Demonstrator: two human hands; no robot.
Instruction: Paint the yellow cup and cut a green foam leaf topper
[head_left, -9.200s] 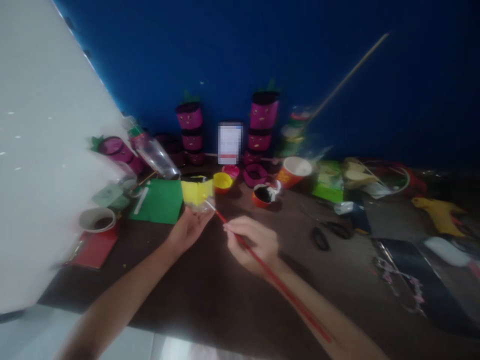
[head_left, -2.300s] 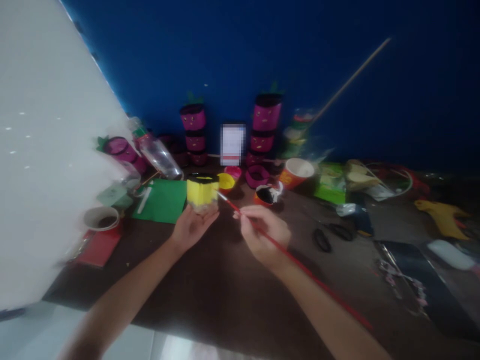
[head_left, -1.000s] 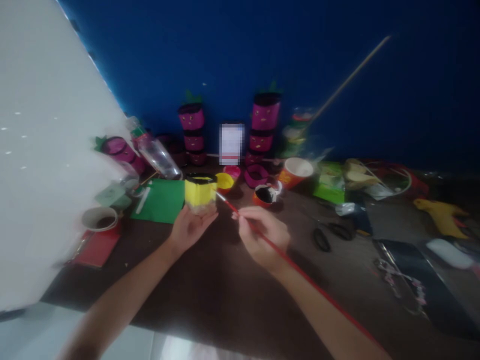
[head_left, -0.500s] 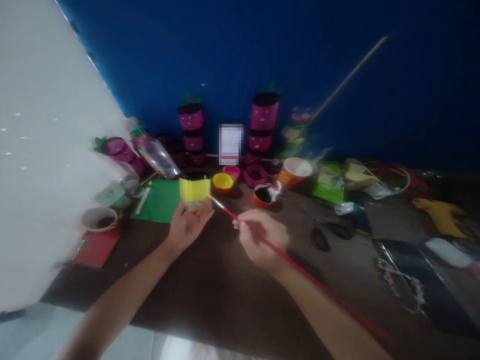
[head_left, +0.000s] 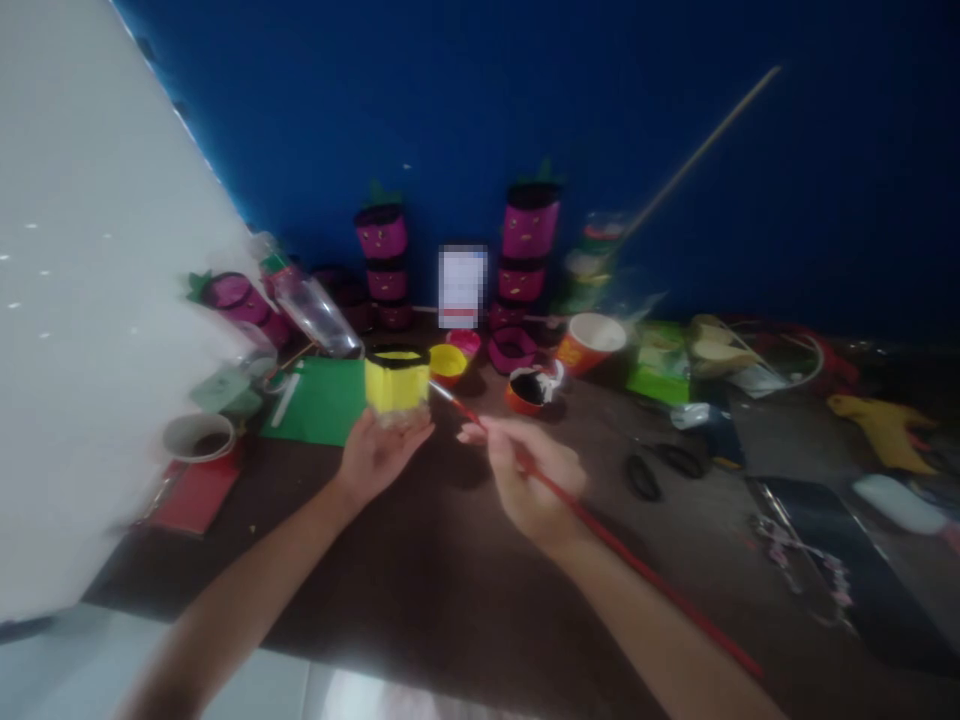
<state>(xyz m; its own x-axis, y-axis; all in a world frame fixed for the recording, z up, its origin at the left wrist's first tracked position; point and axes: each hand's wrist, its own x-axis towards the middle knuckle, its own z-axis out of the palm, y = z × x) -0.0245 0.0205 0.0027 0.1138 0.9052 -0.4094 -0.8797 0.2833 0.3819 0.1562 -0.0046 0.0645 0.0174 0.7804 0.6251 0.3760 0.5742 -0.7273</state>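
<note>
Along the bottom, both forearms are reaching up over the dark table (head_left: 420, 570). Right of center, the right hand (head_left: 536, 485) is pinching the red paintbrush (head_left: 637, 566). At center, the left hand (head_left: 379, 460) is facing palm up, its fingers cupping the clear base of the yellow container (head_left: 397, 386).

Compared with half a second ago, the container is tipping differently: its black rim and yellow inside are now showing, and it is sitting farther right in the frame. The bristles are meeting or nearly meeting its right edge; contact is staying unclear. This is probably presenting another stretch for coating, the lower band still looking bare.

Just beyond, the yellow paint cup (head_left: 448, 381) is standing beside the container, and farther back two purple stacks (head_left: 386, 240) (head_left: 531, 225) are lining the blue wall (head_left: 465, 100).
</note>
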